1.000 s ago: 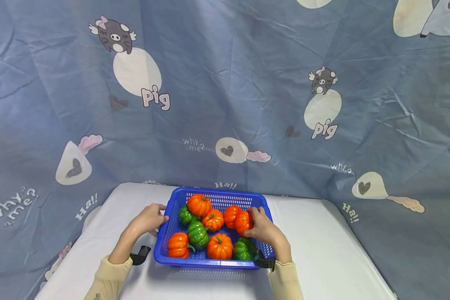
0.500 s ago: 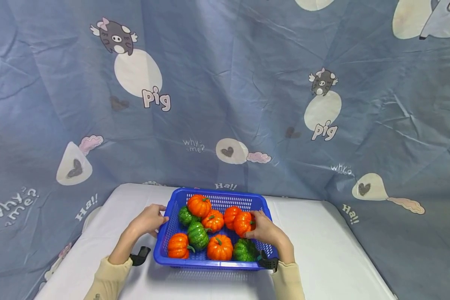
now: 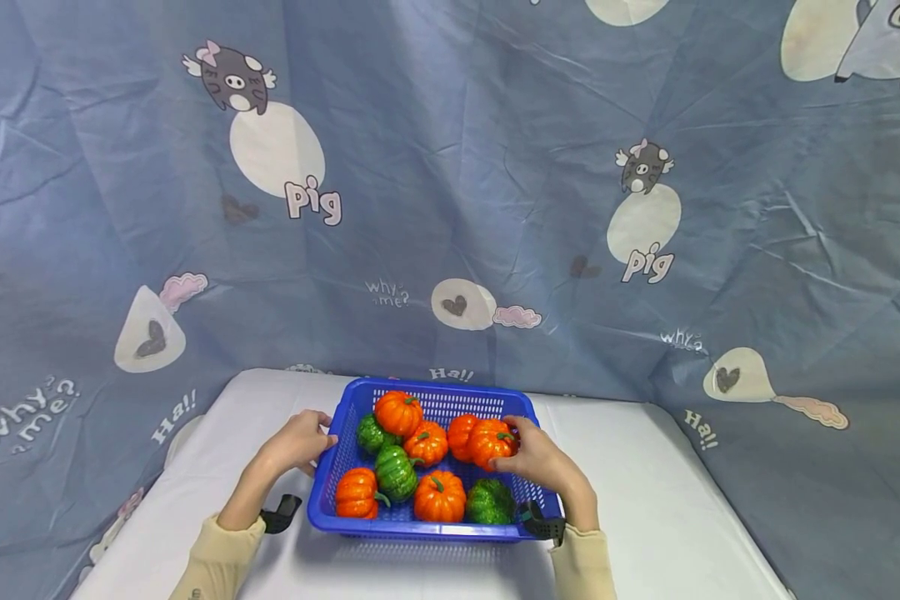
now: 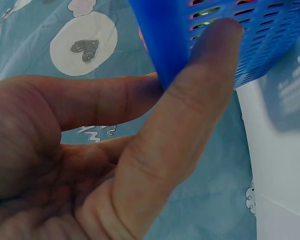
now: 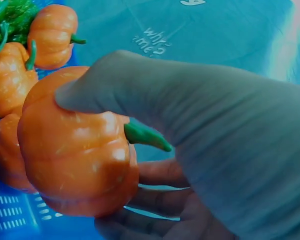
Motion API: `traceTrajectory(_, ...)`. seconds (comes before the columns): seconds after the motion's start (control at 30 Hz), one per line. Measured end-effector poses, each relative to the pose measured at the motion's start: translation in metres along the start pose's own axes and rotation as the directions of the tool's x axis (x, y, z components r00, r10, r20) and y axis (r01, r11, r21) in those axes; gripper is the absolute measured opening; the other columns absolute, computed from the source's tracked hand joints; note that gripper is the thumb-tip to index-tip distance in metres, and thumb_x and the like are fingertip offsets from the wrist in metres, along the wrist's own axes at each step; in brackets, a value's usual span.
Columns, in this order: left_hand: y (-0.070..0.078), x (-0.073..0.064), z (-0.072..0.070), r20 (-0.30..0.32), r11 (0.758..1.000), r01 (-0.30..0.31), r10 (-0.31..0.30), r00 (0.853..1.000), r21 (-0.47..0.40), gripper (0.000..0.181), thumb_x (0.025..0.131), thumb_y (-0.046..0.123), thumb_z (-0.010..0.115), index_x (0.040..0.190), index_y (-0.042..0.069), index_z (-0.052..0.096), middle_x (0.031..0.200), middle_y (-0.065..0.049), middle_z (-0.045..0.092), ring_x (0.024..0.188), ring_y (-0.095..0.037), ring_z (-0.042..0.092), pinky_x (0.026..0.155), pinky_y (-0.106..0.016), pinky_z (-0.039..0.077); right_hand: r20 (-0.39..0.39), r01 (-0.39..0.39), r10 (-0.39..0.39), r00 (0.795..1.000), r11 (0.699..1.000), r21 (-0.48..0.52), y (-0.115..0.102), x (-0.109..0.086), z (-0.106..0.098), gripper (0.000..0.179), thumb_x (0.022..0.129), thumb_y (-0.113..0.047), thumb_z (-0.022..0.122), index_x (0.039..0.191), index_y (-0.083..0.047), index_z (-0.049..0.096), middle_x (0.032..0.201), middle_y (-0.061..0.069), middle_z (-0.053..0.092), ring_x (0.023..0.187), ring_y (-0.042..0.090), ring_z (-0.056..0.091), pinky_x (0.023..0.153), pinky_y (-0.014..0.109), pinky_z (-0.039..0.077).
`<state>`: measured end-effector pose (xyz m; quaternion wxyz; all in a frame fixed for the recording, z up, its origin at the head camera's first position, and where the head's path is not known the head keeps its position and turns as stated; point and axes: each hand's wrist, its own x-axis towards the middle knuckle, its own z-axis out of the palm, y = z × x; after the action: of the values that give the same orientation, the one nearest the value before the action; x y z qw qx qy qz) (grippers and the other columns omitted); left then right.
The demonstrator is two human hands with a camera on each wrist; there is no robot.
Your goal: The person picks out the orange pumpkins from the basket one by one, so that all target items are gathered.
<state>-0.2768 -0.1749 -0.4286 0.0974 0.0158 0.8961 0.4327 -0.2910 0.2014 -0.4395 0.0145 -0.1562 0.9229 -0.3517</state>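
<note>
One blue basket [image 3: 412,527] stands on a white-covered table [image 3: 630,492]; blue cloth [image 3: 450,167] printed with pigs hangs behind it. The left hand [image 3: 297,442] pinches the basket's left rim; at its right end, the right hand [image 3: 543,458] grips an orange pumpkin [image 3: 489,446].
</note>
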Motion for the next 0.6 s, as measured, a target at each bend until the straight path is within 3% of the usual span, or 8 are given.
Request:
traceTrajectory(0.2,-0.002,0.001,0.001,-0.008,1.0,0.007,-0.007,1.0,-0.001,0.036,0.091,0.001,0.056,0.119,-0.021,0.048,0.082,-0.02,0.061,0.058,-0.02,0.065,0.05,-0.036,0.06,-0.032,0.025,-0.024,0.999,1.0,0.017,-0.003,-0.008,-0.013,0.075,0.074,-0.025,0.08,0.136,0.002,0.049,0.124,0.015,0.06,0.104,0.025,0.061,0.095,0.045,0.054)
traceTrajectory(0.6,-0.003,0.003,0.001,-0.003,1.0,0.011,-0.011,1.0,0.002,0.035,0.092,0.002,0.056,0.118,-0.021,0.048,0.083,-0.021,0.062,0.06,-0.02,0.066,0.051,-0.035,0.06,-0.171,-0.038,0.059,0.983,0.991,0.127,0.019,-0.026,-0.051,0.073,0.08,-0.028,0.078,0.139,0.0,0.046,0.135,0.021,0.054,0.118,0.041,0.058,0.098,0.049,0.052)
